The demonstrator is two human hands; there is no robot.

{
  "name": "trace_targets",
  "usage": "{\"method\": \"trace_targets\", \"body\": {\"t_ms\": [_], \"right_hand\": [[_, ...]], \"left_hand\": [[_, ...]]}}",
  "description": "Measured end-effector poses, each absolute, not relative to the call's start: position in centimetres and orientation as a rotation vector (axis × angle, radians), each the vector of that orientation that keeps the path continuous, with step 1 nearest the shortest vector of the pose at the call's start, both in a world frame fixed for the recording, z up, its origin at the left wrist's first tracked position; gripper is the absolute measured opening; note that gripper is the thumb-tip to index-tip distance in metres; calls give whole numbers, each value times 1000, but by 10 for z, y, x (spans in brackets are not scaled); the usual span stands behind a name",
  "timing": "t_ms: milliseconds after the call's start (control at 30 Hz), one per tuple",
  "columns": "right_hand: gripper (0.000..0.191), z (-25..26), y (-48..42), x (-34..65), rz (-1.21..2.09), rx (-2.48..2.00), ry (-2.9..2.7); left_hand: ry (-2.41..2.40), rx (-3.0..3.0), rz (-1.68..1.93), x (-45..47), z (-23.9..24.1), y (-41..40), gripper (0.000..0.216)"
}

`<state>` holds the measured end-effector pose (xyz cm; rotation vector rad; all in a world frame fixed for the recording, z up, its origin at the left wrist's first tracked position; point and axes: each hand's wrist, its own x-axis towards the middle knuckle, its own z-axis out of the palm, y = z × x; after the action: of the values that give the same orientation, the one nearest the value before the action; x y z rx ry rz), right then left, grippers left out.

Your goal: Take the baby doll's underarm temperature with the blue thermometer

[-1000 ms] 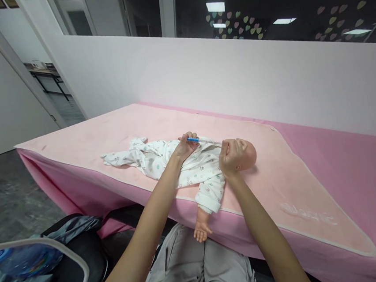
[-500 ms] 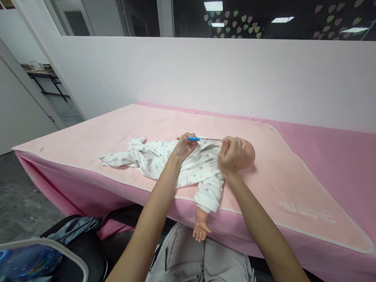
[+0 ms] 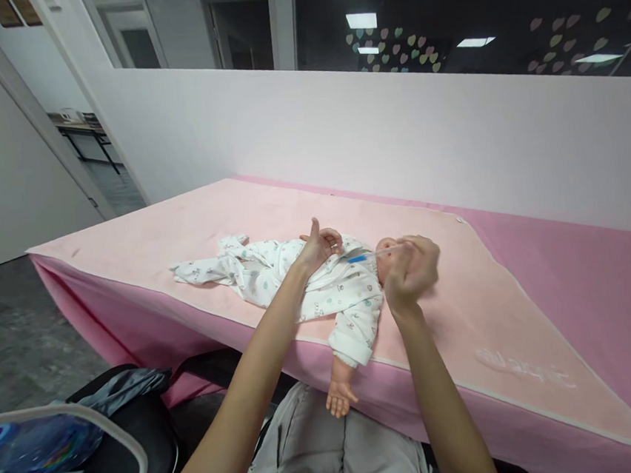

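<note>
A baby doll (image 3: 320, 284) in a white printed sleepsuit lies on its back on a pale pink mat (image 3: 502, 322), head to the right, one bare arm hanging over the near edge. My right hand (image 3: 411, 272) is closed on a thin thermometer with a blue end (image 3: 370, 255), held over the doll's head, which it mostly hides. My left hand (image 3: 321, 245) hovers over the doll's chest, thumb up and fingers loosely curled, holding nothing.
The mat covers a long table with a darker pink cloth (image 3: 603, 268), backed by a white partition wall (image 3: 394, 125). At lower left a dark bag (image 3: 126, 418), a water bottle (image 3: 39, 445) and a white curved rail. My grey-trousered lap is below the table edge.
My left hand has let go of the thermometer's blue end. My right hand has drawn the thermometer to the right, over the doll's head.
</note>
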<state>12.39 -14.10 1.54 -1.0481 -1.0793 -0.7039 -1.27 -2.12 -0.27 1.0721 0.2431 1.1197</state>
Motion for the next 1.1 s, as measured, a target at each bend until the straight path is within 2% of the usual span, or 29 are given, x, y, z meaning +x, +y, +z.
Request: {"method": "trace_targets", "body": {"t_ms": [133, 267, 367, 600, 700, 833, 967, 1100], "right_hand": [[12, -5, -193, 125, -661, -1080, -681], [8, -42, -230, 132, -602, -1187, -693], [10, -60, -240, 136, -539, -1384, -864], [23, -75, -236, 141, -328, -1695, -1401], [25, -70, -231, 145, -344, -1793, -1500], [23, -38, -208, 141, -374, -1732, -1614], [25, -2, -157, 121, -393, -1568, -1740], [31, 5, -111, 103, -450, -1580, -1910]], "left_hand": [[448, 1464, 1146, -5, -8, -22, 29], [648, 1822, 1169, -3, -17, -18, 17], [803, 1906, 1221, -7, -18, -12, 15], [676, 1898, 916, -29, 2, -20, 29], [623, 1866, 896, -34, 5, -24, 25], [620, 1763, 961, -33, 0, -21, 19], [679, 1666, 1096, -29, -6, -17, 21], [747, 1706, 1176, -25, -10, -17, 23]]}}
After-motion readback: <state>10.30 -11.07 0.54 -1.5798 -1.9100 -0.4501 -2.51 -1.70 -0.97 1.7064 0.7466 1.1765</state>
